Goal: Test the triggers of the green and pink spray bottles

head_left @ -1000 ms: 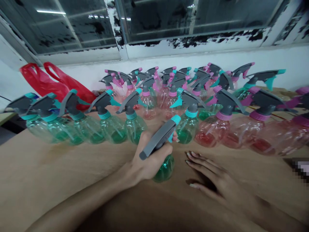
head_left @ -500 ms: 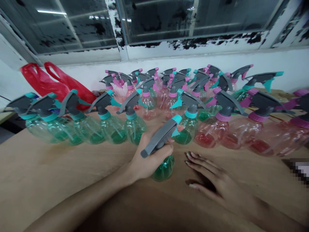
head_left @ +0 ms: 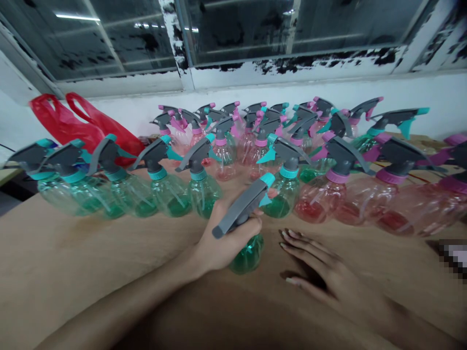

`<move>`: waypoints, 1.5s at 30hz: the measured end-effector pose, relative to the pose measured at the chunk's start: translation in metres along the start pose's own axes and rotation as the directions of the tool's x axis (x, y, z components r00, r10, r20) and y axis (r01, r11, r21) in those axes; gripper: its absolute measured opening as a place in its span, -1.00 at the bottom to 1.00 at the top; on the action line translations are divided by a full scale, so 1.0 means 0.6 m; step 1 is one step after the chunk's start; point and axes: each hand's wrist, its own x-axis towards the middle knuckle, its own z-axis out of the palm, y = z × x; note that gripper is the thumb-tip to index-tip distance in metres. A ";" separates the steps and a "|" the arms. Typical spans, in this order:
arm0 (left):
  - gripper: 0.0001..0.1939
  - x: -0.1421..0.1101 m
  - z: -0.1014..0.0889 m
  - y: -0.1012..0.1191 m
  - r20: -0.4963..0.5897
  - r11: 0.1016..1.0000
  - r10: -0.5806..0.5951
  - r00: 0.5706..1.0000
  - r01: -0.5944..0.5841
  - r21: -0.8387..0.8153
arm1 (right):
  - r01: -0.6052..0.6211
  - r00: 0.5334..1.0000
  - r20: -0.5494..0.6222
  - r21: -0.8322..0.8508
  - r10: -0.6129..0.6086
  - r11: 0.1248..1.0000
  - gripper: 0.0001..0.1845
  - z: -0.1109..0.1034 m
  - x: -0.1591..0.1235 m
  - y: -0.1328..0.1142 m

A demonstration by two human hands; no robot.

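My left hand (head_left: 222, 238) is wrapped round the neck of a green spray bottle (head_left: 248, 255) that stands on the wooden table (head_left: 127, 272). The bottle's grey trigger head and turquoise nozzle rise above my fist, pointing away to the upper right. My fingers hide its collar and upper body. To the right, my right hand (head_left: 324, 270) rests on the tabletop with fingers stretched out and thumb apart, holding nothing. Just beyond my left hand is another green spray bottle (head_left: 279, 192), with a turquoise collar, in the front row.
Several green spray bottles (head_left: 171, 194) line up at the left, and several pink spray bottles (head_left: 321, 197) at the right. A denser group of spray bottles (head_left: 224, 158) is behind them. At the back left lies a red plastic bag (head_left: 91, 131), below the window (head_left: 292, 29).
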 end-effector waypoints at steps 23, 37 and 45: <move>-0.93 -0.001 0.002 0.001 -0.006 1.000 -0.020 1.000 0.020 -0.003 | -0.035 0.999 -0.030 0.113 0.038 0.993 -0.50 0.002 -0.002 0.000; -0.92 -0.001 0.001 0.001 -0.013 0.999 -0.026 1.000 0.026 -0.024 | -0.048 0.998 -0.026 0.148 0.052 0.988 -0.48 0.002 -0.001 0.000; -0.93 -0.002 0.003 0.005 -0.024 0.998 -0.044 0.999 0.043 -0.039 | -0.038 0.999 -0.019 0.147 0.041 0.988 -0.46 -0.001 -0.002 0.001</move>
